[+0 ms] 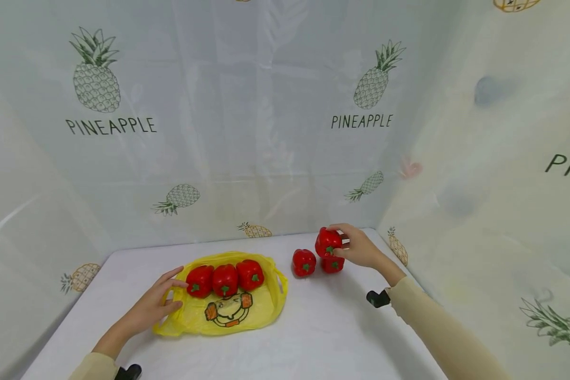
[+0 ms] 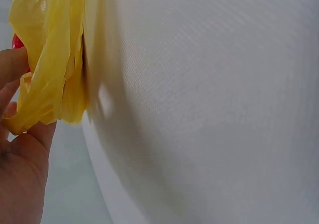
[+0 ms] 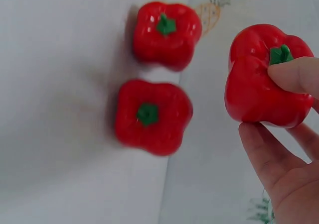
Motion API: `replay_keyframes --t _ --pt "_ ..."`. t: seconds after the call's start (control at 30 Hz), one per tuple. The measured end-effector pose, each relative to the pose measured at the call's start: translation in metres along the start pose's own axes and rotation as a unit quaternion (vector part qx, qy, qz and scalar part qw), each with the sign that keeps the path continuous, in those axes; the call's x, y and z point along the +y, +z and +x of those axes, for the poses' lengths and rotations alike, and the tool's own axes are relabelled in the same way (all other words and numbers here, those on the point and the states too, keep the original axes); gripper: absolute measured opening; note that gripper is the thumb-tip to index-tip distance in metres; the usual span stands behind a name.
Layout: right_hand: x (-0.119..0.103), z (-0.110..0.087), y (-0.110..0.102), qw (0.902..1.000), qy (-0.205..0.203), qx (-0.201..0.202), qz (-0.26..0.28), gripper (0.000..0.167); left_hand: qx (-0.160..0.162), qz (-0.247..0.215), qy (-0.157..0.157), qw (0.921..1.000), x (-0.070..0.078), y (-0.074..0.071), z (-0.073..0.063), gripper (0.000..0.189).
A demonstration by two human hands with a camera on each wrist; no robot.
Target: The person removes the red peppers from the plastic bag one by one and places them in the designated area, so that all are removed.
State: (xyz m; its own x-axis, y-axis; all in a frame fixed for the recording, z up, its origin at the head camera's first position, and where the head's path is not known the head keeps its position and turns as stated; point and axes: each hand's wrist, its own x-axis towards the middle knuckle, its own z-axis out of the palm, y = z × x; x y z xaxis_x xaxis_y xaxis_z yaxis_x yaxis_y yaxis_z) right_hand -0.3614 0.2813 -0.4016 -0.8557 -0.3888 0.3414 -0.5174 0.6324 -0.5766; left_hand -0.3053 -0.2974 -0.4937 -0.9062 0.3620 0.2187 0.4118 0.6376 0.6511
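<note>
Three peppers (image 1: 225,281) sit in the bag (image 1: 261,309), lower left, the left hand (image 1: 153,303) spread-fingered against it — right of centre, the right hand (image 1: 359,250) pinches another pepper (image 1: 325,241), seemingly mid-bagging, needing a leftward carry.

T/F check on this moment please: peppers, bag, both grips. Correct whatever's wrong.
1. The right grip holds a glossy red bell pepper with a green stem. True.

2. Four peppers are at the crinkled yellow plastic bag. False: three red peppers are there.

3. Two other red peppers sit on the white-covered table, apart from the bag. True.

4. The left grip touches the bag. True.

5. The bag is plain, with no print. False: it shows a black-and-orange cartoon face.
</note>
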Motion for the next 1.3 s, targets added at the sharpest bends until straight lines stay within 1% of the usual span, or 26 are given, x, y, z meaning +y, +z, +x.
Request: replay_keyframes --t 0.2,0.33,0.5,0.73,0.97,1.17,1.3 --pt "0.026 -0.008 -0.018 0.9994 0.029 0.016 -0.011 0.058 -0.003 -0.008 0.001 1.0 0.0 0.001 0.001 0.036" --pt "0.041 -0.012 -0.027 0.9985 0.05 0.021 -0.013 0.057 -0.008 -0.021 0.009 0.9997 -0.002 0.001 0.001 0.037" --pt "0.058 -0.019 -0.033 0.9975 0.066 0.013 -0.02 0.055 -0.011 -0.03 0.021 0.9993 -0.001 0.001 -0.001 0.036" --pt "0.074 -0.028 -0.031 0.9952 0.091 -0.009 -0.034 0.053 -0.007 -0.021 0.024 0.9995 0.0 0.0 -0.002 0.036" --pt "0.085 -0.032 -0.028 0.9936 0.105 -0.025 -0.033 0.052 -0.006 -0.029 0.02 0.9993 -0.002 0.002 -0.005 0.036" --pt "0.095 -0.031 -0.026 0.9926 0.111 -0.033 -0.036 0.052 -0.001 -0.016 0.036 0.9992 -0.002 0.002 -0.006 0.035" --pt "0.099 -0.032 -0.024 0.9921 0.114 -0.043 -0.027 0.052 0.003 -0.006 0.042 0.9991 -0.001 0.0 -0.004 0.035"
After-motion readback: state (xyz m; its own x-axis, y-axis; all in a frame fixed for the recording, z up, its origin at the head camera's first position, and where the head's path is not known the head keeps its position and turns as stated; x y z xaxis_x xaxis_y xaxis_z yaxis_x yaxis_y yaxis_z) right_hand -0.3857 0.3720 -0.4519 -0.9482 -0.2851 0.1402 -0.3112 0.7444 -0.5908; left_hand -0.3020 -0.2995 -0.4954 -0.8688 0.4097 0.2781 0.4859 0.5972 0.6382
